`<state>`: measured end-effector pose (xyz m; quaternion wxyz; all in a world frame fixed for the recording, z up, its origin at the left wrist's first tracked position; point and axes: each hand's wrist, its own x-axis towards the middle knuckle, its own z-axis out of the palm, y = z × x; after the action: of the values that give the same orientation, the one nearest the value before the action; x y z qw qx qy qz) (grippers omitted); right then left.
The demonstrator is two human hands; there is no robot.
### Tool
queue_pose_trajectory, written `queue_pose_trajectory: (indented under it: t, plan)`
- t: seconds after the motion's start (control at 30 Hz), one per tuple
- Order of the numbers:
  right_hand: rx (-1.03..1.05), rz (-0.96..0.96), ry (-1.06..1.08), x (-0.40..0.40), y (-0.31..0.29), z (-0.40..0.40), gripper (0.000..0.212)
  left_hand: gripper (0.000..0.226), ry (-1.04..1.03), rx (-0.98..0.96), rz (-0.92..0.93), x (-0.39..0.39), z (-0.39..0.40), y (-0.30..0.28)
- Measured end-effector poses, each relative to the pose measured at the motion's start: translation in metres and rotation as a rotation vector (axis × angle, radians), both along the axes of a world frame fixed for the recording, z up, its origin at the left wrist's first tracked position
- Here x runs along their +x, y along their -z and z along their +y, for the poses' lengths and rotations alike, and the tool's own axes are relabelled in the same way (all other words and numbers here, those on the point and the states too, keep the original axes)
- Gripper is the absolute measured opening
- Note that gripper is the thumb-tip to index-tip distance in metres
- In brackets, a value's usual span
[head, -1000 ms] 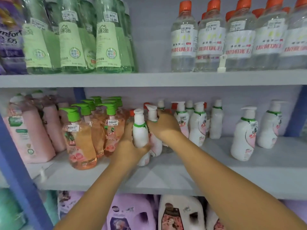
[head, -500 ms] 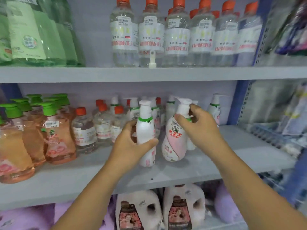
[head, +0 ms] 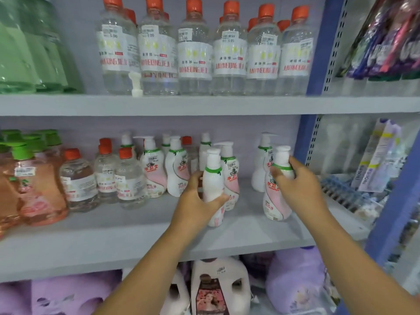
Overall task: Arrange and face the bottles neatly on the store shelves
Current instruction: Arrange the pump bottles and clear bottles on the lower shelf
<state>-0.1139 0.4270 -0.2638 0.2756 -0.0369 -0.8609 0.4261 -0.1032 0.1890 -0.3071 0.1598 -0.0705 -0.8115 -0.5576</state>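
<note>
My left hand (head: 197,202) grips a white pump bottle (head: 213,178) with a green collar, its plain back turned to me, standing on the middle shelf (head: 118,233). My right hand (head: 295,183) holds the neck of a second white-and-pink pump bottle (head: 276,201), label facing out, further right on the same shelf. Several more white pump bottles (head: 176,169) stand behind and to the left of them. Clear bottles with orange caps (head: 129,178) stand left of those.
Orange soap bottles with green pumps (head: 34,183) fill the shelf's left end. The top shelf carries clear orange-capped bottles (head: 193,48) and green bottles (head: 29,53). A blue upright (head: 306,137) bounds the right side. Jugs (head: 216,289) sit on the shelf below.
The view has swung right. My right hand has carried its pump bottle rightward, away from the one in my left hand, and both bottles now stand apart on the shelf.
</note>
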Motion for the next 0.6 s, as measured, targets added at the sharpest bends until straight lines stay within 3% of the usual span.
queue_pose_trajectory:
  t: [0.07,0.17,0.27,0.37,0.43,0.53,0.6]
  plan:
    - [-0.003,0.103,0.067,0.009,0.011,-0.012,0.041,0.077,0.049,0.017,-0.02,0.005,-0.011,0.001]
    - [0.068,0.502,0.125,0.037,0.021,-0.046,0.042,0.064,-0.065,0.081,0.007,0.017,-0.049,-0.008]
    - [-0.001,0.647,-0.148,0.052,0.022,-0.101,0.034,0.049,-0.229,0.163,0.061,0.025,-0.105,-0.021]
    - [-0.082,0.543,-0.421,0.05,0.014,-0.172,0.032,0.04,-0.374,0.211,0.091,0.029,-0.161,-0.03]
    - [-0.109,0.362,-0.527,0.038,0.007,-0.223,0.037,0.036,-0.47,0.257,0.11,0.028,-0.196,-0.034]
    - [-0.141,0.069,-0.556,0.007,-0.005,-0.291,0.053,0.042,-0.575,0.238,0.12,0.023,-0.236,-0.043]
    - [-0.116,-0.029,-0.54,-0.016,-0.01,-0.324,0.056,0.049,-0.622,0.145,0.136,0.015,-0.252,-0.051]
